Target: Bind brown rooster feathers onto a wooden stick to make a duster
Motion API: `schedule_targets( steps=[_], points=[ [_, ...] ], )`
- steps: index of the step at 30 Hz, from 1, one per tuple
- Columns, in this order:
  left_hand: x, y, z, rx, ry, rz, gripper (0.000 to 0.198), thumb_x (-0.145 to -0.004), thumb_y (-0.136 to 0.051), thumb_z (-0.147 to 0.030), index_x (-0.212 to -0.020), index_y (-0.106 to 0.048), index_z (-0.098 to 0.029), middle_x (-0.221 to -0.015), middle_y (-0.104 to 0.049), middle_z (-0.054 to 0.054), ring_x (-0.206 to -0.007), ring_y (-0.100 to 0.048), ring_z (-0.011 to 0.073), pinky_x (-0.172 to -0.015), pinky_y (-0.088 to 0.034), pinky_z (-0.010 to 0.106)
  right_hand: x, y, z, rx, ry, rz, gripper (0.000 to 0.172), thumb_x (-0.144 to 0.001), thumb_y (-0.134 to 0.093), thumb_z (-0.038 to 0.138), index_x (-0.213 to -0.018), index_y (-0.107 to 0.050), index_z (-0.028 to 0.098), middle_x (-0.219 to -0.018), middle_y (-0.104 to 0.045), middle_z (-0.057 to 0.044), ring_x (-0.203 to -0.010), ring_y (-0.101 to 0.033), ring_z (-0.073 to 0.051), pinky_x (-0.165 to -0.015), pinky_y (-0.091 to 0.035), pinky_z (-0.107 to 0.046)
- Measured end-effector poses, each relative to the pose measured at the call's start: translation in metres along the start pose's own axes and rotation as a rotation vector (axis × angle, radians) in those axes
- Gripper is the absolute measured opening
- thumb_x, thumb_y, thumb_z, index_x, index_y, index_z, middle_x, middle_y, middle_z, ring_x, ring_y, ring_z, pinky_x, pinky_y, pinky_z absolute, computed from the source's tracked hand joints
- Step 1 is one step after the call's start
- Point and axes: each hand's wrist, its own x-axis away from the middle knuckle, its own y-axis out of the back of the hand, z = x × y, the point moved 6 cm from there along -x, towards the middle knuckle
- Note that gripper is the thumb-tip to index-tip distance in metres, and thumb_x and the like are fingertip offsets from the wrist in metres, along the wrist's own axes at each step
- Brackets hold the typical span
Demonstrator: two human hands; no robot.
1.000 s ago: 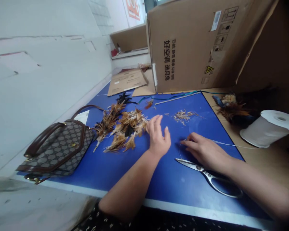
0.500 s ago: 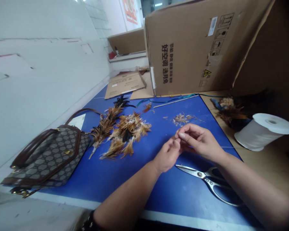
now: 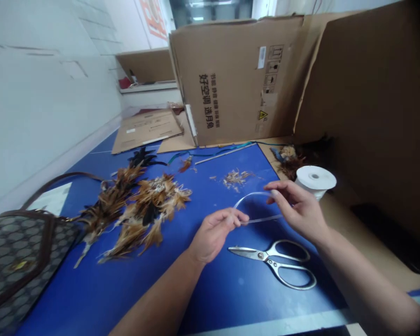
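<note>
A thin, whitish, translucent ribbon (image 3: 264,219) runs between my hands in a curved loop above the blue table. My left hand (image 3: 213,233) pinches it between thumb and fingertips. The fingertips of my right hand (image 3: 299,210) are closed on the ribbon's other side, with part of the strip passing behind the fingers. Silver scissors (image 3: 262,255) lie just below the hands, blades pointing left. Beyond my right hand stands a white spool (image 3: 316,177), partly covered by it. Brown and cream feather trim (image 3: 157,196) rests left of my left hand.
A darker feather strip (image 3: 114,193) and a patterned handbag (image 3: 17,261) are on the left. Feather scraps (image 3: 236,178) lie behind the hands. A large cardboard box (image 3: 238,93) borders the back, near flat cardboard (image 3: 147,128). More feathers (image 3: 289,158) lie at right.
My hands have moved apart from being close together, and the ribbon loop now shows between them. The camera view has swung to the right.
</note>
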Motion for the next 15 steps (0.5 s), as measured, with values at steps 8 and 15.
schedule_targets(
  steps=[8,15],
  points=[
    [0.005,-0.008,-0.001,0.089,0.026,0.064,0.014,-0.089,-0.072,-0.034,-0.089,-0.079,-0.021,-0.1,-0.071,0.012,-0.097,-0.067,0.027,-0.092,-0.054,0.049,0.058,0.009,0.001,0.285,0.178,0.591,0.027,-0.099,-0.059,0.03,-0.124,-0.068,0.028,-0.109,-0.076,-0.006,-0.108,-0.071,-0.024,-0.117,-0.041,-0.054],
    [0.005,-0.012,0.005,0.063,0.062,0.102,0.014,-0.09,-0.072,-0.03,-0.086,-0.079,-0.018,-0.103,-0.068,0.012,-0.096,-0.066,0.0246,-0.092,-0.052,0.044,0.025,0.131,-0.007,0.535,0.139,-0.04,0.008,-0.089,-0.07,0.03,-0.095,-0.073,0.027,-0.097,-0.076,-0.007,-0.086,-0.072,-0.027,-0.08,-0.057,-0.038]
  ],
)
